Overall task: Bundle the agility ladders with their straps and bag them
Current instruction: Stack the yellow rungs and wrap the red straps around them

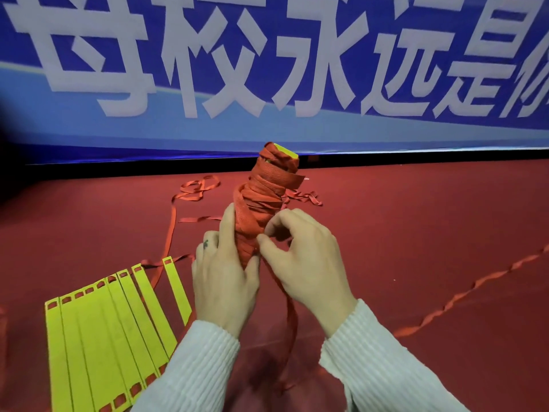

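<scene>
A ladder bundle (264, 197), wound tightly in red strap with a yellow rung end showing at its top, stands tilted above the red floor in the middle of the view. My left hand (222, 275) grips the bundle's lower part from the left. My right hand (303, 257) pinches the red strap against the bundle's right side with thumb and fingertips. A loose strap tail (292, 319) hangs down between my wrists. A second ladder's yellow rungs (113, 331) lie fanned on the floor at lower left, threaded on red strap.
Loose red strap (196, 188) curls on the red floor (416, 233) behind the bundle, and another length (463, 295) runs off to the right. A blue banner (267, 69) with large white characters stands along the far edge of the floor.
</scene>
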The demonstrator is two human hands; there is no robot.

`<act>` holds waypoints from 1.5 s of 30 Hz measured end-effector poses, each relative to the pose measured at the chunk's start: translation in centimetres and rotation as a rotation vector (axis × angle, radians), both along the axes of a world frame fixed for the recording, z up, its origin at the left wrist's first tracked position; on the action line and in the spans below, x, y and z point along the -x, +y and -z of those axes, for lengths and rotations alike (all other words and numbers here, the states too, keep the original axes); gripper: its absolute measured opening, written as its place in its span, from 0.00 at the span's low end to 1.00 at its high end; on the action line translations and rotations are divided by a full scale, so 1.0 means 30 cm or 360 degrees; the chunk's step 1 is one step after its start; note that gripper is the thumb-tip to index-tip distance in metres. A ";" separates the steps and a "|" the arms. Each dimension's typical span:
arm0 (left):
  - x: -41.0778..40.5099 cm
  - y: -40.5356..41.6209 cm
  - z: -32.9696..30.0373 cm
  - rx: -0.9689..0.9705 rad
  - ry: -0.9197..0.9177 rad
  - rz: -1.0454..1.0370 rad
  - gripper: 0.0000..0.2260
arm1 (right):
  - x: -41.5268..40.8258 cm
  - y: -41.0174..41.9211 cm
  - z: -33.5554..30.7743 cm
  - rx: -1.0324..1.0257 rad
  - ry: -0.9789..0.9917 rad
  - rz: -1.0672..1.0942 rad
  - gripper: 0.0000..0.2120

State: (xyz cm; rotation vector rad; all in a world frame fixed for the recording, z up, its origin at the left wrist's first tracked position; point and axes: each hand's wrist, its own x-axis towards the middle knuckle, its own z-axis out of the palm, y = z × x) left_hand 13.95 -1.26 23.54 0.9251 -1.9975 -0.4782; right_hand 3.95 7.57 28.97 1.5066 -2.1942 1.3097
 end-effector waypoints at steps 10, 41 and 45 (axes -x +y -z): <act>0.004 0.027 0.003 0.0186 -0.0187 -0.0194 0.43 | 0.002 0.029 -0.095 0.0289 -0.1296 -0.0493 0.09; 0.026 0.136 -0.068 -0.1514 0.0917 0.1220 0.24 | 0.144 0.043 -0.078 0.0563 -0.1318 -0.0716 0.19; 0.030 0.130 -0.081 -0.1567 0.1106 0.1272 0.19 | 0.205 0.074 -0.078 0.0578 -0.1571 -0.0992 0.05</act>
